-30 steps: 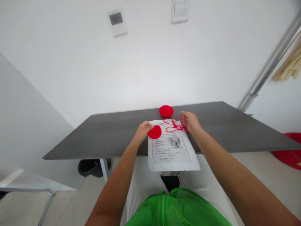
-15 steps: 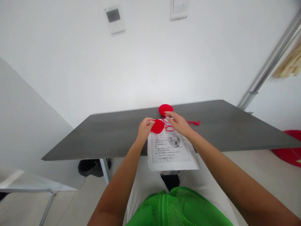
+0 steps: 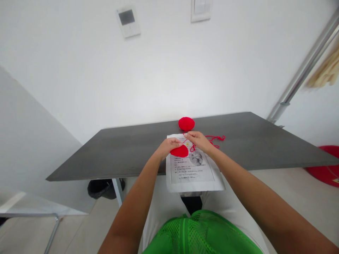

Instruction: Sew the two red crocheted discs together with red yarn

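My left hand point(image 3: 169, 146) is closed on the edge of a flat, round red piece point(image 3: 180, 151) that looks crocheted, tilted over a printed sheet. My right hand point(image 3: 198, 139) pinches red yarn point(image 3: 184, 140), which runs across to the piece. Loose loops of yarn lie beneath and to the right of my right hand. Behind both hands a ball of red yarn point(image 3: 186, 124) rests on the table. The printed sheet point(image 3: 194, 185) lies under the hands and hangs past the table's front edge. A small yellow thing point(image 3: 188, 144) is between the hands, too small to make out.
The dark grey table point(image 3: 127, 151) stands against a white wall. Below its left side is a bin with a black bag point(image 3: 102, 188). A red round object point(image 3: 324, 169) is on the floor at the right, near a grey pipe point(image 3: 302, 76).
My left hand has turned and moved slightly right and nearer me, tilting the red piece. My right hand has drawn its fingers together on the yarn, away from the ball.
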{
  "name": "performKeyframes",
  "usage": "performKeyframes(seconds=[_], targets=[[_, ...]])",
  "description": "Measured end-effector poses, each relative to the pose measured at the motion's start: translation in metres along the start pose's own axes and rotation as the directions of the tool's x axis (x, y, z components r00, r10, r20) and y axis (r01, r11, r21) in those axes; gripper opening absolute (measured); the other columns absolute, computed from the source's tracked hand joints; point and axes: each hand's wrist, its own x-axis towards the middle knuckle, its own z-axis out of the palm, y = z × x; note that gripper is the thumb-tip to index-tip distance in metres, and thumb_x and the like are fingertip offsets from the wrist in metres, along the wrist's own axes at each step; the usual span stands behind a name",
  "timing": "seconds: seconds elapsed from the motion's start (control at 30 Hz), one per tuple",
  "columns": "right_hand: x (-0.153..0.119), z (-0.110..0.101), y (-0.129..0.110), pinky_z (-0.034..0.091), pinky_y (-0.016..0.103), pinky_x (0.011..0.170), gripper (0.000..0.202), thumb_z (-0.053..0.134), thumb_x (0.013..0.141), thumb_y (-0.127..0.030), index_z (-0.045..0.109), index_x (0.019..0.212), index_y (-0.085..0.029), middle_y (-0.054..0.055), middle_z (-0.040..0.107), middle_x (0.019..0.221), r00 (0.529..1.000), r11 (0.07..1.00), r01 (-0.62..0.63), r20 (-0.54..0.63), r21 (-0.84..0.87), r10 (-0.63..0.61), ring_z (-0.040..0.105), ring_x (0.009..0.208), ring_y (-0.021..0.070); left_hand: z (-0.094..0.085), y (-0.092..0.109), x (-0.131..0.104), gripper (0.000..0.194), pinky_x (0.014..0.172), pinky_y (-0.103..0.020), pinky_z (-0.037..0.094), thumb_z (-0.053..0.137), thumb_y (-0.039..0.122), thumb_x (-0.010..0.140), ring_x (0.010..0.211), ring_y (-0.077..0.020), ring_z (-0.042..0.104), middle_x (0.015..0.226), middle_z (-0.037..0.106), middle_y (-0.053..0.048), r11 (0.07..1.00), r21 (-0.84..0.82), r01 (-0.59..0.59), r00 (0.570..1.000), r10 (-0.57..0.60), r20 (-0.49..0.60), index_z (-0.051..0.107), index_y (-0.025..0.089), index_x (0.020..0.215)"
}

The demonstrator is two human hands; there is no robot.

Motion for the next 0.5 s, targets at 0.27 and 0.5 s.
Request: performKeyframes(seconds=[0.27, 0.5], targets=[[-0.012, -0.087, 0.041, 0.026, 0.029, 0.053, 0.038, 0.046, 0.084, -0.045, 0.030, 0.056, -0.026, -0.006, 0.026, 0.049, 0.857, 0.965, -0.228, -0.497, -0.130, 0.136, 0.025, 0.050, 0.0131, -0.083, -0.014, -0.024, 0.046, 0.055, -0.022, 0.040, 0.081, 0.055, 0.055, 0.056, -0.0101, 0.056, 0.061, 0.064, 0.002, 0.984, -0.048, -0.174, 0.872, 0.131, -0.472, 0.060, 0.017, 0.072], [-0.011, -0.029, 0.006, 0.044, 0.035, 0.074, 0.031, 0.059, 0.080, -0.036, 0.063, 0.105, -0.019, 0.010, 0.064, 0.114, 0.964, 0.976, -0.042, -0.267, -0.212, -0.016, 0.052, 0.068, 0.0166, -0.031, -0.007, -0.006, 0.037, 0.063, -0.026, 0.048, 0.081, 0.043, 0.063, 0.064, -0.0145, 0.063, 0.072, 0.071, -0.002, 0.975, -0.008, -0.224, 0.918, 0.208, -0.337, 0.068, 0.015, 0.083]])
